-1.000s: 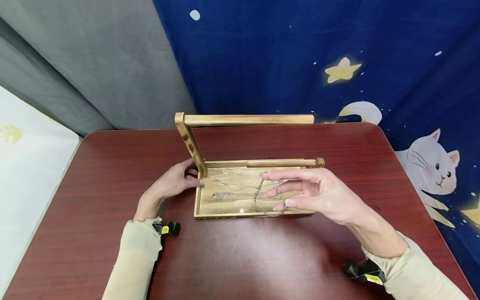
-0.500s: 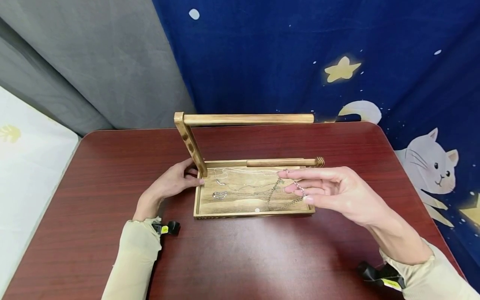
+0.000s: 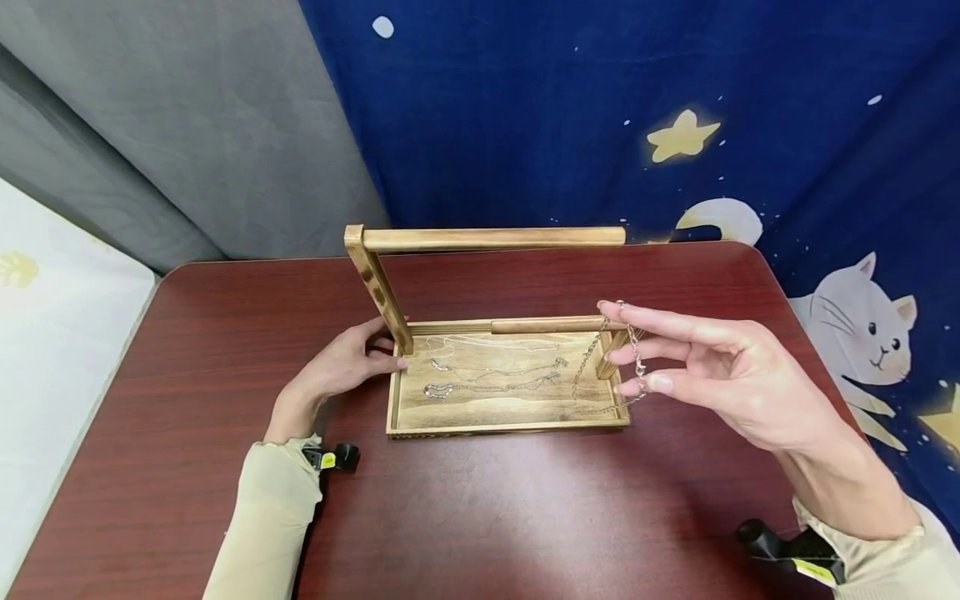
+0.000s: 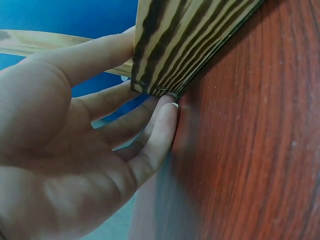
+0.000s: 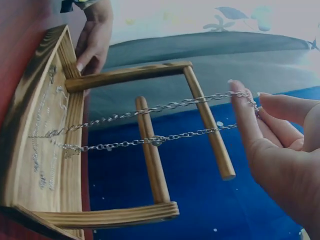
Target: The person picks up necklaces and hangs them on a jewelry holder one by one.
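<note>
A silver chain necklace (image 5: 175, 104) hangs in a long loop from my right hand (image 3: 720, 367), held between thumb and fingertips. Its lower end reaches down to the wooden tray (image 3: 510, 429) of a jewelry stand, over the tray's right end. At the opposite end, my left hand (image 3: 341, 362) grips the stand beside the foot of its tall post (image 3: 382, 292); the left wrist view shows the fingers around the striped wooden corner (image 4: 180, 45). Several thin chains lie in the tray, among them a pale one (image 3: 491, 342) at the back and a silver one (image 3: 502, 386) nearer the front.
A high bar (image 3: 495, 239) reaches right from the tall post. The lower bar (image 3: 547, 325) runs left from a short post (image 3: 611, 358) near the right hand. The reddish table (image 3: 487, 500) ends at a blue curtain (image 3: 525, 108).
My right hand has moved right and slightly up, drawing the chain necklace toward the tray's right end and lifting more of it. My left hand has stayed in place.
</note>
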### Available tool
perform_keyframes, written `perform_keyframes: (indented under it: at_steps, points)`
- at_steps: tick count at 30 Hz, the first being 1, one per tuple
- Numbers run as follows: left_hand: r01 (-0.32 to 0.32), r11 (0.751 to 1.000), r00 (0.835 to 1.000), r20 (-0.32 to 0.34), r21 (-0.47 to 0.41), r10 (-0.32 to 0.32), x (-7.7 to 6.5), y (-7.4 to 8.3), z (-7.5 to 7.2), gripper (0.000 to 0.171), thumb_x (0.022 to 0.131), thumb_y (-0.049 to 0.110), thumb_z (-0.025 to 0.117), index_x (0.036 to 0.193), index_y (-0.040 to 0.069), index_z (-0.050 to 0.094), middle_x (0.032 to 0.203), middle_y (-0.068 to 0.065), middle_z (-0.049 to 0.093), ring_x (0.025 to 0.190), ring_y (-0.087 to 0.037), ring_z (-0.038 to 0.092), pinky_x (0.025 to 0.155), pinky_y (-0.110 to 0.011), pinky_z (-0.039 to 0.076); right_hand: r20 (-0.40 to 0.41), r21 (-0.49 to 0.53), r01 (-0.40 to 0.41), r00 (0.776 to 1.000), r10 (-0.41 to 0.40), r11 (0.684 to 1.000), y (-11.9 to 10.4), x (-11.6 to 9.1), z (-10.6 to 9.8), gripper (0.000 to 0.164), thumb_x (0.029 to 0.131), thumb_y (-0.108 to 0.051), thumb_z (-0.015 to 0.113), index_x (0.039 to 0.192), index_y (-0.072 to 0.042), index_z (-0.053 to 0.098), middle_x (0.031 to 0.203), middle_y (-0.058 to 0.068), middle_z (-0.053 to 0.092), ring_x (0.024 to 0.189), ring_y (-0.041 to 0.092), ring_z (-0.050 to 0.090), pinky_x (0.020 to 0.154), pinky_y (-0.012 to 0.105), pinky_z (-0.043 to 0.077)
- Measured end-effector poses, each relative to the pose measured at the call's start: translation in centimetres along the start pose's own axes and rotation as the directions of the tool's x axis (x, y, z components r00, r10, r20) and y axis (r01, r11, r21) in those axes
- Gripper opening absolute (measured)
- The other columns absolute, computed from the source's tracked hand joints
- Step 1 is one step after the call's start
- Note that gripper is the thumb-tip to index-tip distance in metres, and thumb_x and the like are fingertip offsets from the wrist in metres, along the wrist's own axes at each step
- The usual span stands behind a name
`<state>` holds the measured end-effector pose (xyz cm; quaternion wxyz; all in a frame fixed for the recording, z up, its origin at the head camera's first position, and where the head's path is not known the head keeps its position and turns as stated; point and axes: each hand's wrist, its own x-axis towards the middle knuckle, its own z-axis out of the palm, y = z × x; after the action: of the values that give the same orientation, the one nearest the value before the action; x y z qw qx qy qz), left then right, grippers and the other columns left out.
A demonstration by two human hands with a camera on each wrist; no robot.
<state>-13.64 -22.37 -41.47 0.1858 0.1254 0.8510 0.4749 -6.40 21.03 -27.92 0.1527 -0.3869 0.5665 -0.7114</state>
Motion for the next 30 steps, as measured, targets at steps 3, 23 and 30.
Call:
perform_keyframes:
  at_steps: [3,23,30]
  points:
    - [-0.003,1.000,1.000,0.001,-0.001,0.003,0.0,0.0,0.0,0.052,0.090,0.009,0.074,0.136,0.000,0.053,0.114,-0.019,0.067,0.109,-0.031,0.063,0.087,-0.031,0.050,-0.017,0.002,-0.018,1.000,0.019,1.000,-0.6,-0.2,-0.2,0.062,0.083,0.035,0.044,0.142,0.022,0.029,0.152,0.030,0.033,0.122,0.035,0.057,0.090,0.042,0.053]
    - [0.003,1.000,1.000,0.003,0.020,-0.003,0.0,0.0,-0.2,0.057,0.092,0.015,0.073,0.140,-0.001,0.048,0.117,-0.019,0.066,0.109,-0.029,0.062,0.085,-0.027,0.050,-0.144,0.011,0.053,0.988,-0.050,0.999,-2.8,-1.2,-1.7,0.053,0.083,0.037,0.042,0.134,0.029,0.033,0.140,0.037,0.045,0.119,0.042,0.058,0.096,0.039,0.046]
    - [0.012,1.000,1.000,0.004,0.019,-0.012,0.0,0.2,-0.2,0.056,0.091,0.013,0.073,0.140,0.000,0.049,0.118,-0.019,0.065,0.111,-0.030,0.061,0.087,-0.030,0.050,-0.192,0.121,0.171,0.970,-0.146,0.978,-3.4,-1.3,-2.8,0.045,0.086,0.035,0.040,0.130,0.033,0.034,0.138,0.040,0.044,0.119,0.045,0.057,0.095,0.040,0.047]
